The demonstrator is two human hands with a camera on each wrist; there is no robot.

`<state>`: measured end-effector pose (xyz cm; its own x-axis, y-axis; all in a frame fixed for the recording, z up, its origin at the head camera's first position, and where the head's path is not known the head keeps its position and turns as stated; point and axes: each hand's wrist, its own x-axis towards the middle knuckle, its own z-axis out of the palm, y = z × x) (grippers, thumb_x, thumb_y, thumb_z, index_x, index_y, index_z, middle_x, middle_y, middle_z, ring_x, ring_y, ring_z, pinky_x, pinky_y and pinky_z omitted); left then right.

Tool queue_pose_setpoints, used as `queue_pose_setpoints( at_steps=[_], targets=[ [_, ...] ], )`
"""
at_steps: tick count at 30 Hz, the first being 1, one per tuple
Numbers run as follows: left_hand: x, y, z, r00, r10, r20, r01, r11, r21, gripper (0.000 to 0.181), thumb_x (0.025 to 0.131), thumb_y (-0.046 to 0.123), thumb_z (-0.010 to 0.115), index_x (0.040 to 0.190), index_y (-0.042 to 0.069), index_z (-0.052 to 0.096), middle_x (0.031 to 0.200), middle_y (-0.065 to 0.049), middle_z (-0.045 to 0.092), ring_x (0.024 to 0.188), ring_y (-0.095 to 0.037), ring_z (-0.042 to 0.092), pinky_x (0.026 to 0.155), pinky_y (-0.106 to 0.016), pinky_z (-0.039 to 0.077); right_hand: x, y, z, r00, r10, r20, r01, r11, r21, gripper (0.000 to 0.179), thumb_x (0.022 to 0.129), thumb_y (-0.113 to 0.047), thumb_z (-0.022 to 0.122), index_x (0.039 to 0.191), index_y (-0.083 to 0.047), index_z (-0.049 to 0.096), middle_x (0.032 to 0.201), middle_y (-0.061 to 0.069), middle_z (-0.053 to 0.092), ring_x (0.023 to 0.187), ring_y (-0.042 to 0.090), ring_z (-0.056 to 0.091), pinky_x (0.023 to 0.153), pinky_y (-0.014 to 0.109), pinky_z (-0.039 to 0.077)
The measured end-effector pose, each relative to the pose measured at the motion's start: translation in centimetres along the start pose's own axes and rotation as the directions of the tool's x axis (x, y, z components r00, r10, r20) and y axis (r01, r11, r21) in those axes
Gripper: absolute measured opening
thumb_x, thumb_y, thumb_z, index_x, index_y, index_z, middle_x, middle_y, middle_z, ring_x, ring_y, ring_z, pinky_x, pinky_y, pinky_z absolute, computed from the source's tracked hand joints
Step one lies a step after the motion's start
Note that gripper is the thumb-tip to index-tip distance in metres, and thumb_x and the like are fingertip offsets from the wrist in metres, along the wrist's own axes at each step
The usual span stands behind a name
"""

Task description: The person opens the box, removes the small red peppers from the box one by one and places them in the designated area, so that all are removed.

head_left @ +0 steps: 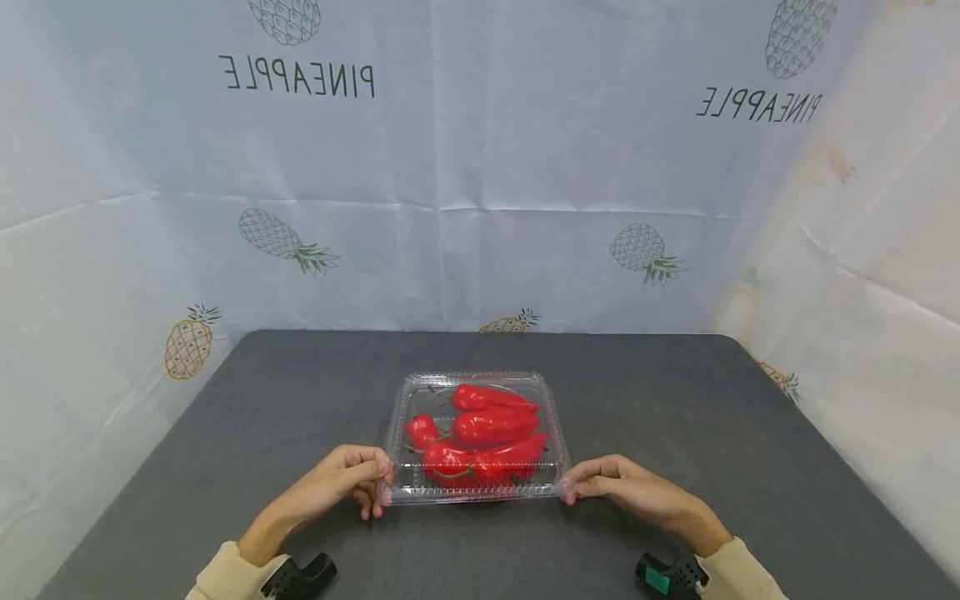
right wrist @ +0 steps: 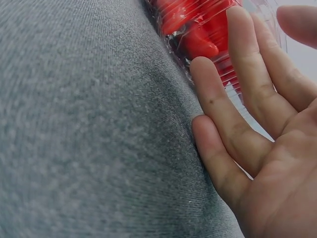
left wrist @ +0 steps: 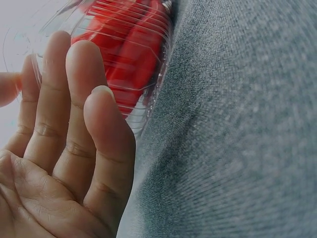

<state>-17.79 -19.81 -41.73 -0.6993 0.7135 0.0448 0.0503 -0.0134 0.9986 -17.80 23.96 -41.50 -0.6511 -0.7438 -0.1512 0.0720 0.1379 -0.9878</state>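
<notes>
Nearest, at the bottom of the frame: your cream sleeves (head_left: 741, 573) and black wrist straps (head_left: 300, 577); a strap might drag on the table (head_left: 675, 400) if your wrists drop. Next, your left hand (head_left: 348, 477), lower left of centre: thumb and finger pinch the front left corner of the clear plastic box (head_left: 399, 433). Your right hand (head_left: 626, 490), lower right of centre, pinches the front right corner likewise. Other fingers look loose in both wrist views, so your hold seems light; slick plastic could slip from either corner. Box is lower centre, on the dark table, long side facing you; can't tell if its front edge is raised. Uneven pull could skew it or buckle the thin walls. Lid looks down over the red peppers (head_left: 491, 427); can't tell if it's latched. If not, lifting at the corners might pop it and spill them. Tilt could roll the peppers sideways. Farther: table's back edge, mid-frame, well apart from the box, then pineapple-print cloth (head_left: 480, 150) across the top. Little risk there.
</notes>
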Motion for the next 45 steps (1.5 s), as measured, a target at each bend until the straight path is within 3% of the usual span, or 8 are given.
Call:
queue_pose_setpoints(
  at_steps=[7, 11, 18, 25, 45],
  targets=[
    [0.03, -0.04, 0.06, 1.000, 0.003, -0.014, -0.003, 1.000, 0.011, 0.040, 0.108, 0.014, 0.038, 0.096, -0.024, 0.043, 0.079, 0.005, 0.067, 0.065, -0.004, 0.065, 0.055, -0.019, 0.055, 0.01, 0.39, -0.19, 1.000, -0.007, 0.004, 0.007, 1.000, 0.001, 0.032, 0.104, -0.014, 0.049, 0.124, 0.007, 0.061, 0.108, -0.008, 0.071, 0.101, 0.006, 0.064, 0.095, 0.021, 0.052],
    [0.06, -0.03, 0.03, 1.000, 0.009, -0.007, -0.009, 1.000, 0.012, 0.041, 0.108, 0.015, 0.037, 0.096, -0.024, 0.043, 0.080, 0.005, 0.066, 0.065, -0.004, 0.064, 0.055, -0.018, 0.055, 0.07, 0.14, 0.10, 1.000, 0.002, -0.002, -0.002, 1.000, 0.001, 0.034, 0.104, -0.014, 0.050, 0.124, 0.012, 0.059, 0.102, -0.007, 0.072, 0.095, 0.005, 0.066, 0.083, 0.020, 0.054],
    [0.10, 0.03, -0.07, 0.999, 0.034, 0.009, -0.034, 0.999, 0.017, 0.039, 0.108, 0.012, 0.037, 0.095, -0.024, 0.044, 0.081, 0.006, 0.067, 0.065, -0.003, 0.064, 0.054, -0.019, 0.054, -0.12, 0.08, -0.10, 0.999, 0.019, 0.029, -0.021, 0.999, 0.046, 0.024, 0.104, -0.014, 0.050, 0.120, -0.006, 0.066, 0.097, -0.007, 0.070, 0.085, 0.003, 0.065, 0.067, 0.014, 0.050],
    [0.17, 0.11, -0.06, 0.999, 0.042, 0.007, -0.042, 0.999, 0.021, 0.039, 0.108, 0.013, 0.037, 0.094, -0.023, 0.044, 0.081, 0.005, 0.067, 0.065, -0.003, 0.063, 0.054, -0.020, 0.054, -0.16, 0.32, -0.39, 0.998, 0.024, 0.060, -0.028, 0.997, 0.066, 0.024, 0.104, -0.013, 0.049, 0.120, -0.011, 0.067, 0.097, -0.010, 0.071, 0.084, 0.001, 0.065, 0.065, 0.013, 0.049],
    [0.25, -0.08, 0.02, 0.998, 0.055, -0.013, -0.055, 0.998, 0.032, 0.037, 0.108, 0.011, 0.037, 0.095, -0.023, 0.044, 0.080, 0.007, 0.066, 0.065, -0.002, 0.063, 0.053, -0.019, 0.053, -0.02, 0.51, -0.45, 0.998, 0.056, 0.000, -0.056, 0.993, 0.101, 0.022, 0.103, -0.015, 0.051, 0.116, -0.015, 0.069, 0.096, -0.008, 0.072, 0.089, 0.005, 0.070, 0.067, 0.016, 0.054]
  ],
)
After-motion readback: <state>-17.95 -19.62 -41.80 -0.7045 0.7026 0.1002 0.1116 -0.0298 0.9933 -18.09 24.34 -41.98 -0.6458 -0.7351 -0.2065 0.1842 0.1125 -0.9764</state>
